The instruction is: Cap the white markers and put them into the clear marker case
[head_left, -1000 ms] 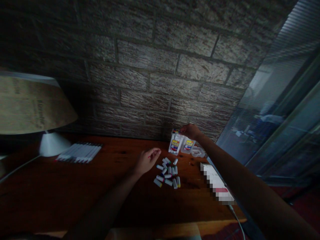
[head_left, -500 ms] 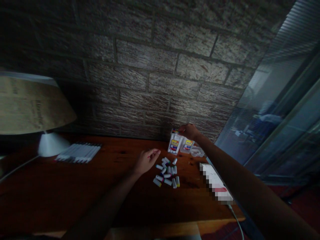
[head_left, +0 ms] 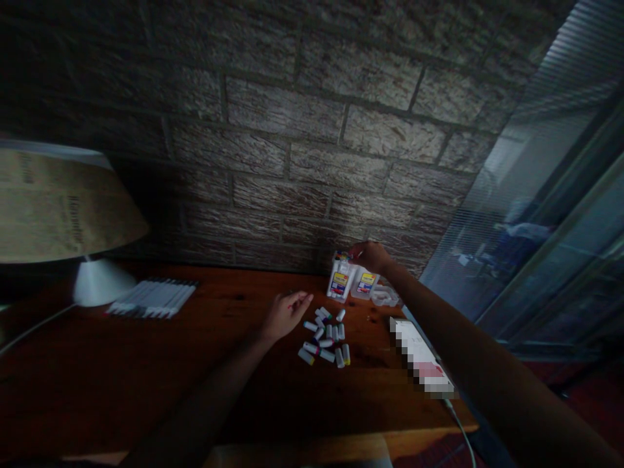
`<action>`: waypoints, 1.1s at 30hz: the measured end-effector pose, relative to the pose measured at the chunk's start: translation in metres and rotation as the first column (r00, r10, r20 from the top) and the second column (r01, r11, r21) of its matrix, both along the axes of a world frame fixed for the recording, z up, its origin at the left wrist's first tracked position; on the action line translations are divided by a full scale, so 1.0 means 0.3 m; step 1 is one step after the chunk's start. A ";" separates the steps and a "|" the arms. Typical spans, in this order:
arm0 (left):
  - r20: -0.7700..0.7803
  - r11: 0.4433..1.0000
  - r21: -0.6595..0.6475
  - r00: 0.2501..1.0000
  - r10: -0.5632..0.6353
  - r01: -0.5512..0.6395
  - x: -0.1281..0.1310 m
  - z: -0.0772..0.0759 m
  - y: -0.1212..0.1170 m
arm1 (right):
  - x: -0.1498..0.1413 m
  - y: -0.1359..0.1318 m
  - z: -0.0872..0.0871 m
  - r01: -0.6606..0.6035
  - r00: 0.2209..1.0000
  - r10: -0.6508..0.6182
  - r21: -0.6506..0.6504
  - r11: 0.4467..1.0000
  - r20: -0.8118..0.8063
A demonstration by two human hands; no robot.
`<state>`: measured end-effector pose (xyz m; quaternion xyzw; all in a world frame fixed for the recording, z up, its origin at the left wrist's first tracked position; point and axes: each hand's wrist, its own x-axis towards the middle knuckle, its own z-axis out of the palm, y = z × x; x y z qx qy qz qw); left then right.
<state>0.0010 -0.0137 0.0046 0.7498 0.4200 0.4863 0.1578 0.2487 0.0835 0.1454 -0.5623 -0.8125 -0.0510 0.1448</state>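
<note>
Two clear plastic cases stand side by side near the foot of the brick wall [head_left: 292,123], on the wooden bench [head_left: 234,403]. The right hand [head_left: 371,256] reaches in from the right, its fingers bent and their tips drawn close together at the top of the left-hand case [head_left: 339,283]; I cannot tell whether they pinch its rim or something at its mouth. That case lies at about eight o'clock from the right hand, and at two o'clock from the left hand [head_left: 286,313]. The right-hand case [head_left: 364,283] sits just beside it, below the right hand at about six o'clock.

Each case is see-through, with a yellow, blue and red label on its front. White sticks fill the left-hand one, which leans slightly, and dark and coloured bits show at its top.

The left hand hovers low over the bench, well apart from the cases, fingers curled toward the thumb and marked with red; whether the tips meet or pinch anything is too small to tell. At four o'clock from it lie more than a dozen short white pieces [head_left: 327,356], several with coloured ends, loosely scattered.

A clear open container [head_left: 385,296] rests at four o'clock from the right-hand case. Toward nine o'clock from the left hand lies a row of white pens [head_left: 153,298], beside the lamp [head_left: 100,283].
</note>
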 end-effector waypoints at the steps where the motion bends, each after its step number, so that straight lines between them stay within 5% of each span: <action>1: -0.003 1.000 -0.003 1.000 0.001 -0.001 0.001 0.003 -0.001 | 0.005 0.002 0.002 -0.007 1.000 0.007 -0.012 1.000 -0.006; 13: -0.013 1.000 0.011 1.000 -0.008 0.008 0.000 -0.002 0.000 | 0.010 -0.001 0.014 0.009 0.999 -0.013 -0.079 0.997 -0.045; 33: -0.051 1.000 0.008 0.999 -0.005 0.006 -0.001 0.002 -0.002 | 0.040 -0.038 -0.001 0.026 0.995 -0.022 0.041 0.999 -0.098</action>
